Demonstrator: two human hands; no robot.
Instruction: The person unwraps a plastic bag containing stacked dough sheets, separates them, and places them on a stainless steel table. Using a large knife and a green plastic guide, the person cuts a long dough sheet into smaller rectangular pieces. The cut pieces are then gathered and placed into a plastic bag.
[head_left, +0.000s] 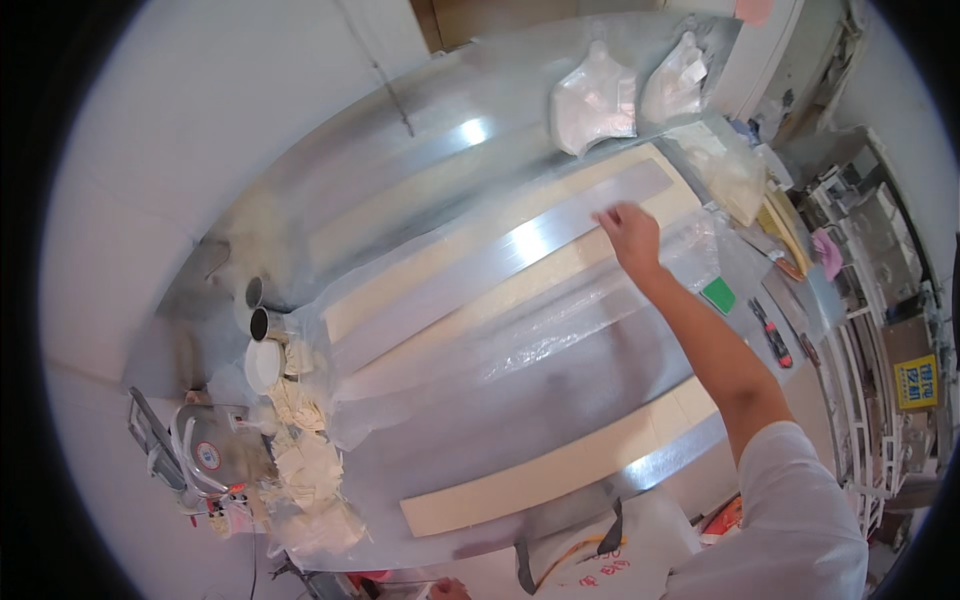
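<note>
My right hand (631, 236) is over the far dough sheet (465, 326), its fingers curled together and blurred, with no object visible in them. Along the middle of that sheet lies a long flat metal strip (480, 270), close beneath the fingertips. Clear plastic film (570, 337) spreads under and in front of the sheet. A narrower cut strip of dough (540, 484) rests near the front edge of the metal table (480, 427). My left hand (450, 589) shows only partly at the bottom rim, beside the table's front; what it holds is hidden.
Dough scraps (307, 465) are piled at the left, by a white bowl (265, 366) and a steel cup (266, 324). On the right lie a green scraper (718, 295), a red-and-black utility knife (771, 334), a wooden-handled knife (784, 264) and a brush (784, 232). Plastic bags (596, 101) hang behind.
</note>
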